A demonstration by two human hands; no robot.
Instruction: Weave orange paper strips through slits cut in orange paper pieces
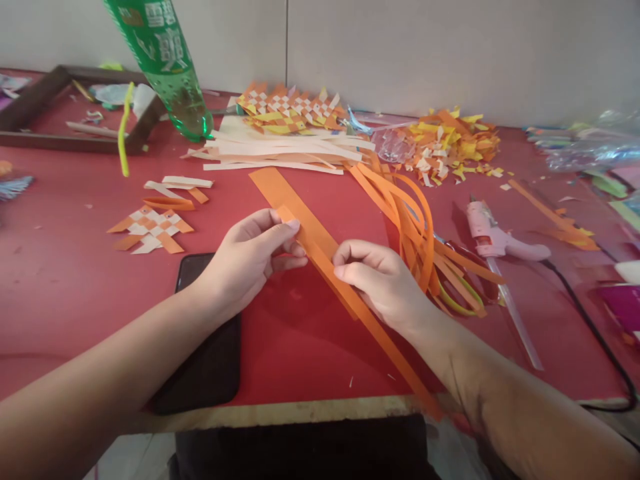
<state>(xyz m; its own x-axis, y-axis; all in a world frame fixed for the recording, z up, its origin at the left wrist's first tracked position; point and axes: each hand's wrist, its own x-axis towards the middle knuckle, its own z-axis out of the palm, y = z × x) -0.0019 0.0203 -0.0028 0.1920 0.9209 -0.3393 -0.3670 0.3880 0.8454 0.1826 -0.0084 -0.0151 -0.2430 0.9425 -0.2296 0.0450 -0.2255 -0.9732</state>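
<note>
A narrow orange paper strip runs slantwise over a wider orange paper band. Its upper end is pinched between the thumb and fingers of my left hand. Farther down, my right hand pinches the same strip near the band's edge. The strip's lower end reaches past the table's front edge. To the left lies a woven orange-and-white paper piece, with a few short strips beside it. A bundle of loose orange strips curls just beyond my right hand.
A black phone lies under my left forearm. On the right rests a pink glue gun with a black cord. White strips, a green bottle, a dark frame and a heap of folded paper pieces line the back.
</note>
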